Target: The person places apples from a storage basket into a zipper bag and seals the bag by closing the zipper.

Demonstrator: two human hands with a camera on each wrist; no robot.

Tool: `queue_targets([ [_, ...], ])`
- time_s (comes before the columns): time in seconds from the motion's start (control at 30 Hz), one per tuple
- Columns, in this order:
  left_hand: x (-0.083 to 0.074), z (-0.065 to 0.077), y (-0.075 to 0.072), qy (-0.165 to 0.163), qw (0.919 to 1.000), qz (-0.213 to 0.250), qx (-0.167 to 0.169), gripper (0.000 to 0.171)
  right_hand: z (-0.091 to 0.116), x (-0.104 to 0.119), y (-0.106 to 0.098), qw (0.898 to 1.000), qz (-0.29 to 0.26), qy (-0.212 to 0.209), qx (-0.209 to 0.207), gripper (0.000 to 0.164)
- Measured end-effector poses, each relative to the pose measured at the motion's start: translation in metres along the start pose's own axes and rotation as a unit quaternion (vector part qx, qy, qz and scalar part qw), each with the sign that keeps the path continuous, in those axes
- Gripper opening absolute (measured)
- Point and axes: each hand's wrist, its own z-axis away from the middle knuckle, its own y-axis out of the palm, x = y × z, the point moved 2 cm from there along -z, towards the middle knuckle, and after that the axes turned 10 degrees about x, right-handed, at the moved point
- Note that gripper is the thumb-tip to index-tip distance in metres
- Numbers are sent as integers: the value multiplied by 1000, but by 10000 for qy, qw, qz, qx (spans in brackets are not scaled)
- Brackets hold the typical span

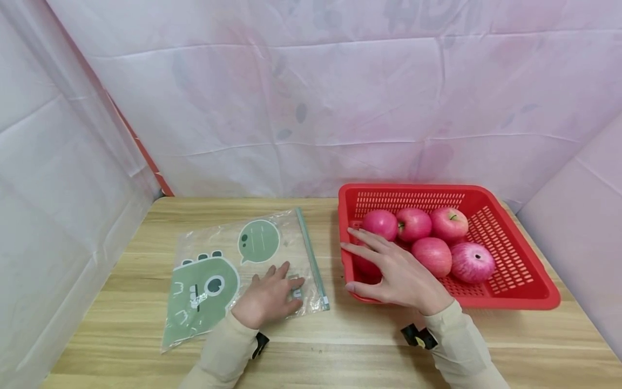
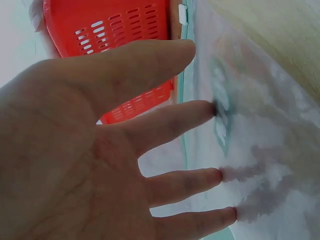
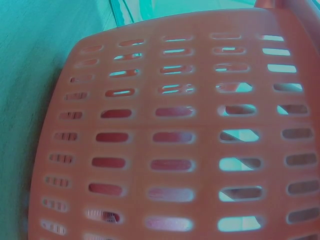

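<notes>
A clear zip bag [image 1: 225, 270] printed with a green cartoon dinosaur and speech bubble lies flat on the wooden table. Over its right part, my left hand [image 1: 269, 297] is spread with straight fingers; in the left wrist view its fingertips [image 2: 212, 175] are right at the plastic. The green zip strip [image 1: 311, 254] runs just right of that hand. My right hand [image 1: 400, 270] reaches over the near left corner of a red slotted basket [image 1: 525, 270], fingers extended toward its left rim. It partly hides a red apple [image 1: 366, 265] beneath.
Several more apples, such as a pink one [image 1: 431, 256] and a streaked one [image 1: 472, 262], sit in the basket. Printed cloth [image 1: 301, 97] hangs behind the wooden table [image 1: 121, 302]. In the right wrist view, the basket's slotted wall [image 3: 205, 125] fills most of the picture.
</notes>
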Motion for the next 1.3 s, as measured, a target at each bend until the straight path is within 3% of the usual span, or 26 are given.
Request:
queue_targets([
  [0.33, 2, 9, -6, 17, 9994, -15, -349, 22, 1, 0, 1, 10000, -41, 6, -3, 72],
  [0.5, 0, 5, -3, 210, 9980, -272, -536, 27, 2, -1, 2, 10000, -55, 13, -3, 72],
  [0.7, -3, -5, 6, 414, 9983, -127, -395, 47, 2, 0, 2, 10000, -24, -4, -11, 72],
  [0.87, -6, -7, 10, 455, 9965, -452, -540, 44, 2, 0, 1, 10000, -18, 4, -1, 72],
  [1.0, -7, -6, 10, 560, 9913, -783, -894, 31, 2, 0, 1, 10000, -4, -24, -26, 72],
  [1.1, -8, -7, 7, 701, 9830, -1141, -1259, 24, 2, -1, 2, 10000, 18, -59, -51, 72],
  [1.2, -7, -8, 2, 809, 9708, -1341, -1817, 25, 3, -1, 3, 10000, 7, -68, -55, 72],
  [1.3, -4, -7, -6, 849, 9599, -1143, -2413, 20, 3, -1, 4, 9999, 0, -86, -63, 71],
])
